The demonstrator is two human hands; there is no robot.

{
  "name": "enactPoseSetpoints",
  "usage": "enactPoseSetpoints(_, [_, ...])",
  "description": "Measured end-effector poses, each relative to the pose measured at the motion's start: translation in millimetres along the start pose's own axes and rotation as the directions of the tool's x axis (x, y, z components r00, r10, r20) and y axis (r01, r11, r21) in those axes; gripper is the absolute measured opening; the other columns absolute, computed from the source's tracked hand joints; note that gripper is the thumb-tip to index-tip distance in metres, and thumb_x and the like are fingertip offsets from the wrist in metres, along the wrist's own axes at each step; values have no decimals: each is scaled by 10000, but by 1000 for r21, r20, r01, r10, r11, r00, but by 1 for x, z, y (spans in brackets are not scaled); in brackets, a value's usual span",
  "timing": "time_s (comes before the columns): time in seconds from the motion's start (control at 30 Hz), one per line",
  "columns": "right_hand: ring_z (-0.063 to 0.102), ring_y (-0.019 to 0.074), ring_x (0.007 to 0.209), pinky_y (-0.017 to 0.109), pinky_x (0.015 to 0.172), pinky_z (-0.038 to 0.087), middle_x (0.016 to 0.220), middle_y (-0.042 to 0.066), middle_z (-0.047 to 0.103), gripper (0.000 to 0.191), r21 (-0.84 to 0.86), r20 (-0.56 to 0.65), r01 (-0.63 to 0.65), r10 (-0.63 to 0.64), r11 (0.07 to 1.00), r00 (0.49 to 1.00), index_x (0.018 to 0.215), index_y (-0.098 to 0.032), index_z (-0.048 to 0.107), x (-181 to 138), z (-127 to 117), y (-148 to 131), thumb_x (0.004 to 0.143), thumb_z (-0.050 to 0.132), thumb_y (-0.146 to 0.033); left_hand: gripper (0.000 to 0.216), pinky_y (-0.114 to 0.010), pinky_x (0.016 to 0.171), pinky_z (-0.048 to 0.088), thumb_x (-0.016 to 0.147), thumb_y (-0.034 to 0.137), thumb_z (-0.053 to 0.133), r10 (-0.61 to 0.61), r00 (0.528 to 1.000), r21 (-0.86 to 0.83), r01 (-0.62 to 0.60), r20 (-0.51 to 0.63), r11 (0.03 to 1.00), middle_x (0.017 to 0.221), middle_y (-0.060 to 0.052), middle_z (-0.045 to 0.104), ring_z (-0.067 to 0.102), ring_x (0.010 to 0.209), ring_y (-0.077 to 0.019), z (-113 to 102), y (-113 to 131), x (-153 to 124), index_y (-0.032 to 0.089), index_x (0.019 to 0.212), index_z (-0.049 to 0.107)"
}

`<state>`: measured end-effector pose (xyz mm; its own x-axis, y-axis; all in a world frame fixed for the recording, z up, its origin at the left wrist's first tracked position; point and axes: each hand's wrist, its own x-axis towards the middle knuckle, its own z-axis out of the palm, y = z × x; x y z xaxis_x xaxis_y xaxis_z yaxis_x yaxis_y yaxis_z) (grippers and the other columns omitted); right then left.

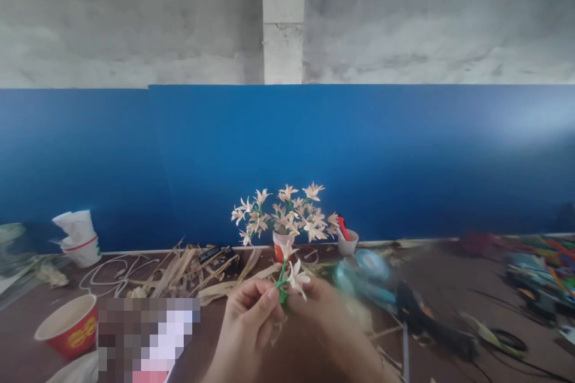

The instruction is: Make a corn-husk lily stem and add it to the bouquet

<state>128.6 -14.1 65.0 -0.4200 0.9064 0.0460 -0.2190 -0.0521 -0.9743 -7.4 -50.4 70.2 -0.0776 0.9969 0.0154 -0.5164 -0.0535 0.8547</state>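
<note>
Pinching a green-stemmed straw flower (pixel 291 278), left hand (pixel 247 311) and right hand (pixel 326 305) hover near the table's (pixel 27 311) front edge, bouquet cup (pixel 281 245) just beyond

We see our two bare hands at the bottom of the picture. Our left hand (pixel 245 311) shows short, plain nails with no polish. Our right hand (pixel 323 305) looks blurry, so we cannot see its nails. We wear no gloves, no rings and no watch that we can see. No sleeves show on our wrists or arms.
</note>
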Motion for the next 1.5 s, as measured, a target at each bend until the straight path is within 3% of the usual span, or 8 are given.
enactPoseSetpoints(0.33, [561, 128, 504, 255, 541, 459, 569, -5, 614, 258, 122, 18, 12, -15, 992, 1000, 751, -177, 686, -7, -2, -2, 592, 749, -370, 252, -116, 270, 108, 641, 268, 713, -382, 879, -51, 412, 285, 910, 414, 55, 490, 122, 262, 43, 4, 1, -2, 107, 514, 566])
enactPoseSetpoints(0.57, [530, 155, 527, 246, 488, 424, 525, 9, 614, 219, -266, -264, 166, -238, 949, 935, 543, -191, 684, -5, 7, -3, 645, 698, -384, 147, -206, 482, 448, 689, 267, 635, 94, 994, 546, -113, 63, 830, 514, -17, 639, 567, 483, -126, 8, -6, -2, 160, 591, 659])
enactPoseSetpoints(0.73, [545, 166, 580, 262, 570, 454, 584, 16, 636, 248, -292, -311, 209, -299, 933, 902, 555, -186, 687, -3, 8, 6, 647, 685, -416, 150, -235, 617, 503, 724, 167, 569, 533, 791, 810, -507, 302, 295, 750, -22, 723, 653, 644, -167, -7, -21, -1, 222, 798, 688])
enactPoseSetpoints(0.97, [493, 143, 496, 254, 490, 396, 475, 17, 587, 324, -260, -429, 3, -118, 966, 896, 533, -123, 672, -3, 14, 9, 638, 675, -430, 198, -218, 557, 496, 759, 122, 512, 643, 550, 744, -666, 533, -48, 672, -22, 690, 643, 585, -150, -16, -33, 4, 212, 873, 646])
enactPoseSetpoints(1.07, [518, 140, 516, 239, 500, 415, 518, 23, 616, 287, -141, -382, 34, -86, 989, 920, 532, -129, 667, -2, 15, 5, 615, 695, -402, 132, -228, 522, 482, 721, 150, 546, 627, 653, 782, -614, 425, 110, 623, -21, 685, 620, 540, -151, -8, -24, 5, 209, 738, 663])
enactPoseSetpoints(1.23, [588, 135, 565, 229, 557, 459, 627, 21, 669, 227, 162, -70, -63, 75, 985, 995, 772, -169, 709, 0, 2, 0, 574, 737, -276, 123, -173, 343, 333, 622, 224, 648, 91, 996, 516, -69, -18, 854, 413, 25, 558, 442, 332, -76, 3, -6, 6, 170, 543, 572])
enactPoseSetpoints(1.33, [612, 149, 624, 253, 607, 475, 670, 25, 681, 173, 218, 45, -53, 45, 975, 998, 719, -176, 708, 0, -6, 3, 562, 755, -230, 228, -134, 289, 157, 569, 279, 718, -227, 973, 206, 216, 35, 954, 376, 64, 494, 254, 261, -3, 3, -1, 5, 164, 546, 523])
enactPoseSetpoints(1.5, [602, 128, 591, 233, 579, 467, 668, 8, 686, 135, 234, -43, 45, -36, 971, 998, 566, -176, 666, 2, -5, 10, 525, 789, -212, 258, -120, 301, 148, 561, 290, 740, -290, 953, 125, 278, 87, 952, 389, 67, 492, 237, 271, 11, 2, 0, 4, 160, 561, 517])
